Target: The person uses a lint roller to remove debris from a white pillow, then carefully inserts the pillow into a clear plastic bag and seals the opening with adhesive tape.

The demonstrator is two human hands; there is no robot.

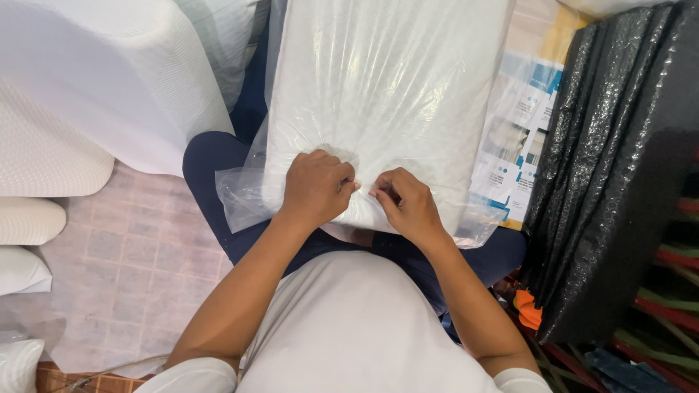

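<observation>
Head view showed your left hand [314, 187] and right hand [406, 204] both pinching the open edge of a clear plastic bag [378, 87] holding a white pillow [444, 182] on your lap. Black wrapped bundles [619, 167] crowded the right; tiled floor [131, 269] lay left.

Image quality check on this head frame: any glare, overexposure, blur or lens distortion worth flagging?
Head view: evenly lit and mostly sharp; both hands, left and right, are in focus on the clear plastic bag. The bag's creases show streaky glare, the black bubble wrap glints with speckled highlights, and the white pillow at upper left looks nearly blown out. Edges bow slightly, a wide-angle effect.
</observation>
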